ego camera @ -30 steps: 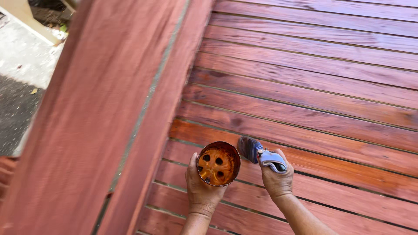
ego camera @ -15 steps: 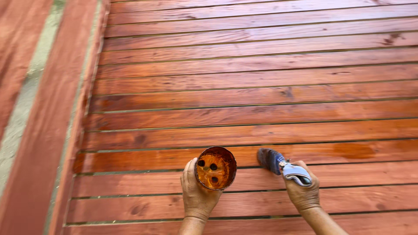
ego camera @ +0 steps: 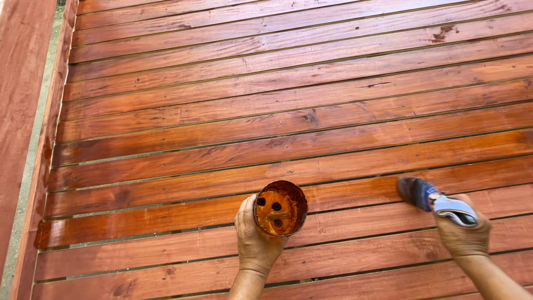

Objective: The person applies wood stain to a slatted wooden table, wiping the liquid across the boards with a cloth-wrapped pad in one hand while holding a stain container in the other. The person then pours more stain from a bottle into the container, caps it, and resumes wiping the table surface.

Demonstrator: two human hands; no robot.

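A vertical reddish-brown board (ego camera: 19, 111) borders the left edge of the deck (ego camera: 288, 83), whose stained planks run left to right. Near the deck's lower edge, left of centre, the left hand (ego camera: 254, 239) grips a small round container (ego camera: 280, 208) from its left side: the fingers (ego camera: 247, 214) wrap closed around the wall, the thumb lies below the rim, and the open mouth faces the camera, showing orange-brown stain and dark spots inside. The container is held above the planks, well apart from the brush. Toward the lower right corner, the right hand (ego camera: 462, 236) is closed around the pale handle of a paintbrush (ego camera: 436, 200); the handle emerges from the top of the fist, and the dark bristles project up and left of the fingers, touching a plank with a wet sheen.
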